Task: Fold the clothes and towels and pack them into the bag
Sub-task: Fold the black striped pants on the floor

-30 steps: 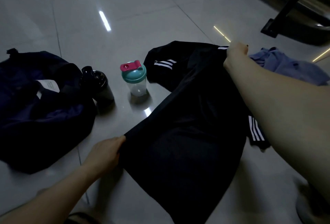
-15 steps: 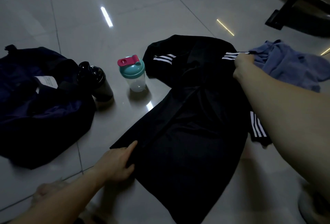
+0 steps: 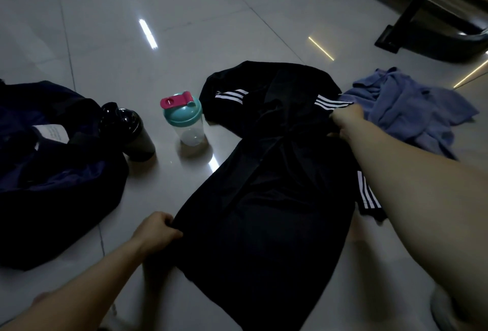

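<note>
1. Since half a second ago, the left hand (image 3: 158, 230) has gone from lying flat to pinching the near left edge of the black shirt with white sleeve stripes (image 3: 269, 198), fingers closed on fabric.
2. Right hand (image 3: 346, 119) reaches far across, gripping the shirt's far right shoulder by its stripes.
3. No brand name is readable; a white label in the dark navy fabric bag (image 3: 52, 185) is too blurred.
4. On the glossy tiled floor (image 3: 184, 27), a black bottle (image 3: 129, 132) and a clear shaker with teal lid and pink cap (image 3: 186, 122) stand between bag and shirt; a crumpled blue towel (image 3: 404, 109) touches the shirt's right side.
</note>
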Demonstrator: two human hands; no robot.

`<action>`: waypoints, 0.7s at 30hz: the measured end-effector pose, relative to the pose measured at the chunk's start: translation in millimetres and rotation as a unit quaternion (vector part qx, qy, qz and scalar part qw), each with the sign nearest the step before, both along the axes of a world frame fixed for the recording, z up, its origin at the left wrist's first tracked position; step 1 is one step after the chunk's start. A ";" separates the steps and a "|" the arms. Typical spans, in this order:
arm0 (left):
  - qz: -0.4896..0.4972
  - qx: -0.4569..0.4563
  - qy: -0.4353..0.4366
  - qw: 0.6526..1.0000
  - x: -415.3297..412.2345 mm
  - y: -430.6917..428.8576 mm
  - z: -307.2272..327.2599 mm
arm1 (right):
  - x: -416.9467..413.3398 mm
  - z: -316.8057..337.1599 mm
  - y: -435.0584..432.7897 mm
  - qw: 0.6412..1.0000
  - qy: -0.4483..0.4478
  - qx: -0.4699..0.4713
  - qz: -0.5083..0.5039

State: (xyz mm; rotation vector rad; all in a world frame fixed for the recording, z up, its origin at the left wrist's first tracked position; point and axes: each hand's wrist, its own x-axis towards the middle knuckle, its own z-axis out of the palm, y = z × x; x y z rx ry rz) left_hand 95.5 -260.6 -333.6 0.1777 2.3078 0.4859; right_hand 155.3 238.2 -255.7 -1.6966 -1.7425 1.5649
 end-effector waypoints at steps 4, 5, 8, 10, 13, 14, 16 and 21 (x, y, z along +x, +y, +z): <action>-0.041 -0.030 -0.176 0.983 -9.1 -18.8 16.7 | 1.0 -10.4 5.9 0.998 0.038 -0.023 -0.037; -0.059 -0.058 -0.211 0.974 -8.3 -22.8 23.6 | 0.0 -15.5 5.9 0.998 0.045 -0.011 -0.034; -0.098 -0.122 -0.286 0.946 2.2 -24.3 36.0 | 4.1 -33.6 -1.4 1.000 0.014 0.025 -0.007; -0.128 -0.155 -0.315 0.928 13.6 -17.5 38.2 | 10.3 -47.5 -4.8 0.999 0.006 0.032 -0.011; -0.164 -0.197 -0.298 0.919 27.8 -6.3 33.7 | 20.3 -53.8 -12.4 0.999 -0.012 0.036 0.000; -0.168 -0.199 -0.274 0.926 28.7 -3.7 30.7 | 24.0 -50.8 -18.5 1.000 -0.009 0.021 0.003; -0.171 -0.181 -0.209 0.946 26.4 0.2 23.9 | 31.7 -38.3 -31.1 1.000 -0.007 0.015 0.023; -0.237 -0.188 -0.166 0.939 23.8 -1.6 13.1 | 41.3 -27.1 -38.7 0.996 -0.001 0.057 0.073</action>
